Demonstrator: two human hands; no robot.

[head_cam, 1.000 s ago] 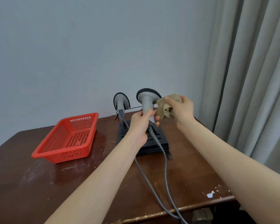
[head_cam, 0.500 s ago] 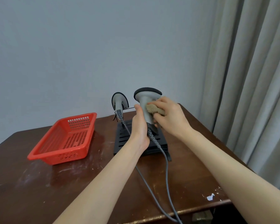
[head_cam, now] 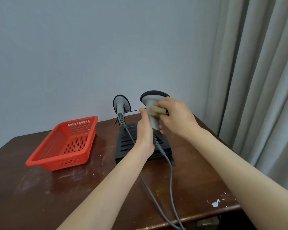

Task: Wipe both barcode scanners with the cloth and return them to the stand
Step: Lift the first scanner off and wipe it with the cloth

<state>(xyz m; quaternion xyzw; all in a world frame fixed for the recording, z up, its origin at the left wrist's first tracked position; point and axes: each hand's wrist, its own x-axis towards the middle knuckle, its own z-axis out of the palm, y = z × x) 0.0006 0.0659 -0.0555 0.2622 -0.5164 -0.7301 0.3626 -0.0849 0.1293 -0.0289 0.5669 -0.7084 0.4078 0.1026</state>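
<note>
At the left of the table (head_cam: pixel 40 196) sits the red basket (head_cam: pixel 65 162), well apart from your hands. Right of it, the far scanner (head_cam: pixel 120 105) rests at the back left of the black stand (head_cam: pixel 128 143), head up and handle down, with its cable (head_cam: pixel 131 136) running toward you across the stand.

Your left hand (head_cam: pixel 145 131) reaches in from below with the forearm stretched forward. Its fingers and thumb are wrapped round the lower handle of the near scanner (head_cam: pixel 150 103), with the thumb lying up the left side.

You hold that scanner above the stand, apart from it. Its long axis is close to vertical, the top leaning a little left. The dark-rimmed head is uppermost and the cable end points down at the stand.

Your right hand (head_cam: pixel 175 117) comes in from the right, wrist raised and knuckles toward you. Its fingers are curled tight on the tan cloth (head_cam: pixel 156 111), bunched into a roll. You press the cloth against the right side of the scanner's neck, just below the head.

A grey curtain (head_cam: pixel 256 80) hangs at the far right.
</note>
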